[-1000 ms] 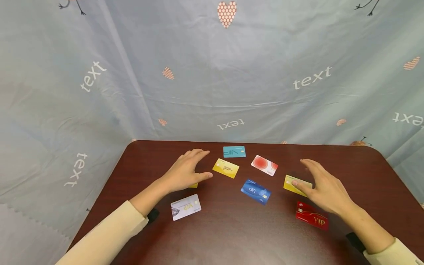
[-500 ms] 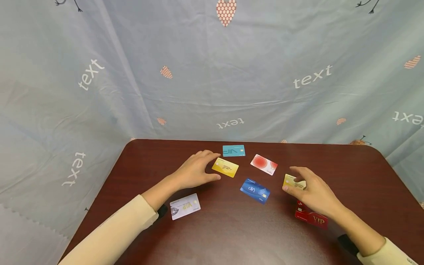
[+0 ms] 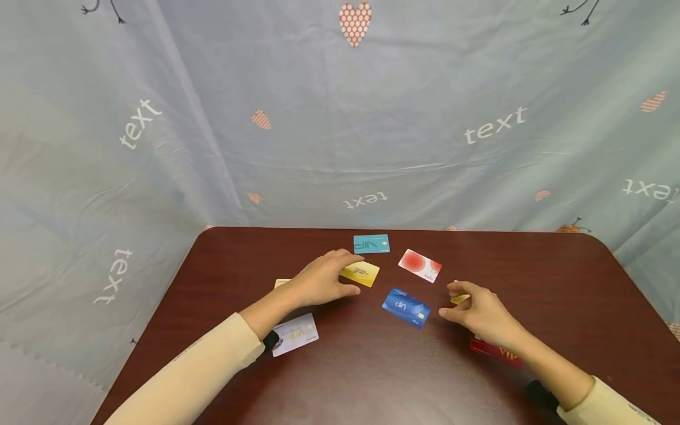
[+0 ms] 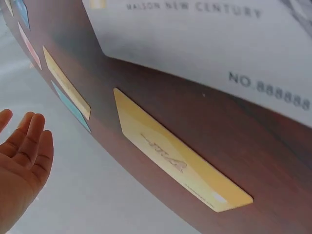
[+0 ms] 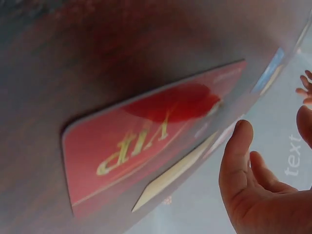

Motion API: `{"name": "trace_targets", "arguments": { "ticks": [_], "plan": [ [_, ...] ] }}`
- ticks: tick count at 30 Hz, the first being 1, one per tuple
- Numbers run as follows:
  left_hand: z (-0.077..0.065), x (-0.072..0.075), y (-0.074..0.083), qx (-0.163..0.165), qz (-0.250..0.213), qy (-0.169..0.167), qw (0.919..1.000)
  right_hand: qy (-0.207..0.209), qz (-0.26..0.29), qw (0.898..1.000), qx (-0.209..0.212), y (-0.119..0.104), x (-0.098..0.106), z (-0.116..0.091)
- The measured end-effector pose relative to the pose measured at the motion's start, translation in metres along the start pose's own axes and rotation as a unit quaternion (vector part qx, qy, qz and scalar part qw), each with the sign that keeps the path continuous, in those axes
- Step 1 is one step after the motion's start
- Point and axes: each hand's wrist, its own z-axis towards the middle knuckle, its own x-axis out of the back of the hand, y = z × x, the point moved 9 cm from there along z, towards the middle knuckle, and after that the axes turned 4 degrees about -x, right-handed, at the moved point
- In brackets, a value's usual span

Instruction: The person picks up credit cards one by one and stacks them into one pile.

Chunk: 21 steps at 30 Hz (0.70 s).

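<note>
My left hand (image 3: 325, 278) hovers over the table with thumb and fingers apart, its fingertips overlapping the edge of a yellow card (image 3: 363, 274) in the head view. Nothing is in its grasp. To the right, my right hand (image 3: 482, 311) is also spread and holds nothing, its thumb pointing at a blue VIP card (image 3: 406, 308). Partly hidden behind the right hand are another yellow card (image 3: 458, 300) and a red VIP card (image 5: 146, 131). Under the left forearm lie a silver VIP card (image 3: 297, 334) and a further yellow card (image 4: 180, 156), largely covered in the head view.
A teal card (image 3: 372, 244) and a white card with red circles (image 3: 419, 265) lie toward the back of the dark brown table (image 3: 361, 378). A grey-blue curtain (image 3: 319, 147) with hearts and printed words hangs behind the table's far edge.
Both hands have moved inward: the left one rightward toward the middle yellow card, the right one leftward and nearer, toward the blue card. The cards lie where they were.
</note>
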Motion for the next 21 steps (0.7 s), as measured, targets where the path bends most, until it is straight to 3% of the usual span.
{"name": "trace_targets", "arguments": {
  "ticks": [8,12,17,21],
  "plan": [
    [0.009,-0.01,0.008,-0.022,-0.002,-0.017,0.9996,-0.019,0.012,1.0,0.002,-0.002,-0.015,0.003],
    [0.016,-0.015,0.013,-0.026,-0.016,-0.03,0.9991,-0.012,-0.008,1.0,-0.001,-0.003,-0.02,0.005],
    [0.023,-0.021,0.02,-0.028,-0.037,-0.046,0.9978,0.001,-0.019,1.0,-0.015,-0.002,-0.024,0.007],
    [0.03,-0.025,0.024,-0.028,-0.058,-0.054,0.9965,0.0,0.006,0.999,-0.036,0.003,-0.027,0.007]
  ]
}}
